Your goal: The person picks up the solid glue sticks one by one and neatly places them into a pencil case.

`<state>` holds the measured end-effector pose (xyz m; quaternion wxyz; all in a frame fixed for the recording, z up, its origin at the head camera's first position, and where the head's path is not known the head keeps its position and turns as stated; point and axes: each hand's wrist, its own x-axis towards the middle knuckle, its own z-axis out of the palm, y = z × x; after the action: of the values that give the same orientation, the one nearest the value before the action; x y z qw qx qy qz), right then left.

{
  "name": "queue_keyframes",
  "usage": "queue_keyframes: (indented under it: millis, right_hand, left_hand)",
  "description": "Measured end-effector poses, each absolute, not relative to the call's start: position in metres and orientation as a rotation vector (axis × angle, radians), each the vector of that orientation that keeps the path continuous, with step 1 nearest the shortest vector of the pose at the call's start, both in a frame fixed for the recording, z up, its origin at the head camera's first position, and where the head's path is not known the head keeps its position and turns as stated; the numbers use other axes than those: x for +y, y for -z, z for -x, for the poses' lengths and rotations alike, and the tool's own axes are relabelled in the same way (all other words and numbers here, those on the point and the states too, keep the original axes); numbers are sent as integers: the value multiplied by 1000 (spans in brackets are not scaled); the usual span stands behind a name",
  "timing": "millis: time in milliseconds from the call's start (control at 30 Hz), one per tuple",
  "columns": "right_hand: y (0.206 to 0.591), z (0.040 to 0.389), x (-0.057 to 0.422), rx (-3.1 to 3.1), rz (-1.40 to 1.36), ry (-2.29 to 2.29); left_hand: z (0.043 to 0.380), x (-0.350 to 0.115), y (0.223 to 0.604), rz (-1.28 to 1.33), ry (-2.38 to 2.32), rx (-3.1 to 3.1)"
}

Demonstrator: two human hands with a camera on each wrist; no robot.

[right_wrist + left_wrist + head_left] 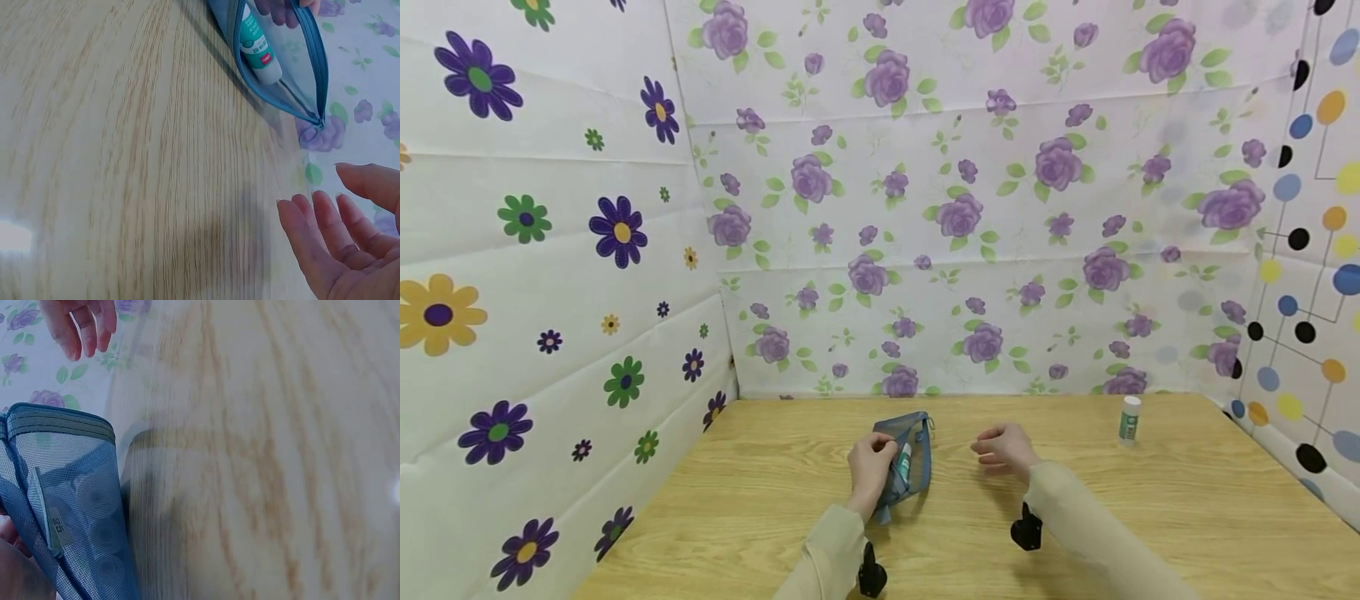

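A blue mesh zip pouch (926,458) stands unzipped on the table, its mouth gaping. My left hand (870,467) pinches one edge of that mouth between thumb and fingers. Inside lies a glue stick (255,47) with a white cap and green label, seen through the opening in the right wrist view. Through the pouch's mesh side (94,462), several pale round shapes show in the left wrist view. To the right of the pouch, my right hand (1009,450) hovers over the table with relaxed fingers spread apart and holds nothing.
Another glue stick (1129,420) stands upright toward the back right of the wooden table (760,475). A flower-printed sheet (925,333) hangs behind the table, with patterned sheets at both sides. A black wrist camera (1026,530) sits below the right sleeve.
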<state>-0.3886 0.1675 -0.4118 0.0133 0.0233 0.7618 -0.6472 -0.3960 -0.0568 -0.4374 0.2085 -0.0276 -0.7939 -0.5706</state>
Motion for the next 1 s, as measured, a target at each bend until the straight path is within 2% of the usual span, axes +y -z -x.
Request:
queue_keyframes:
  millis: [1000]
  right_hand:
    - [409,379,257,2316,-128,2126]
  left_hand:
    - [397,-58,437,75,1576,-2222]
